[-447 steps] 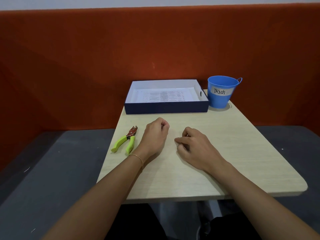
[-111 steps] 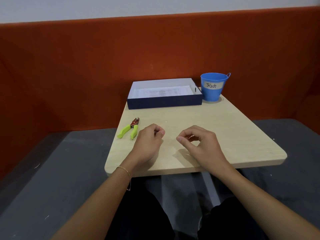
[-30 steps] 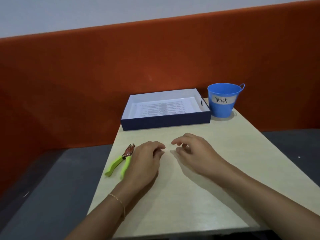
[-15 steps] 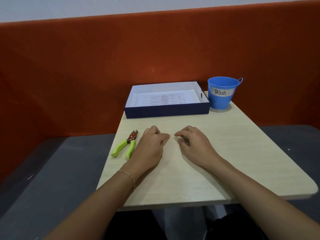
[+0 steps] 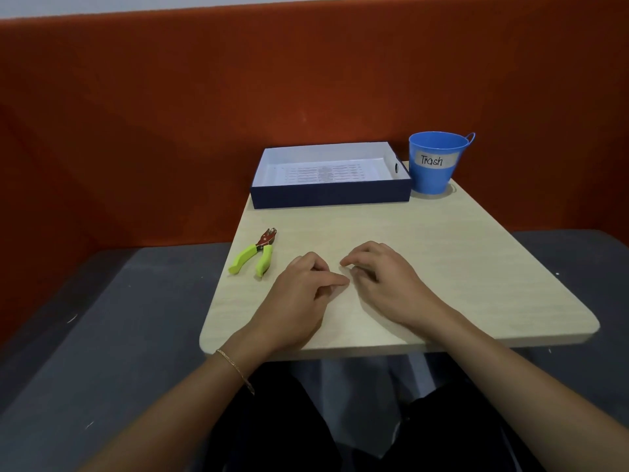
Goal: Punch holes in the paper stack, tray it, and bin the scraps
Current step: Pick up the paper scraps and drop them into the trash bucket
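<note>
An orange-red padded panel (image 5: 306, 80) is running the full width of the space, rising from seat level almost to the top of view. Above it, a narrow strip of pale wall (image 5: 102, 5) is showing. A dark grey flat surface (image 5: 102, 335), flecked with small white specks, is extending on both sides and meeting the foot of the panel. A pale wood-grain worktop (image 5: 476, 267) with rounded near corners is standing between the two sides. A light-coloured support (image 5: 418, 366) is showing beneath its near edge. Light is falling evenly and casting only soft shadows.
</note>
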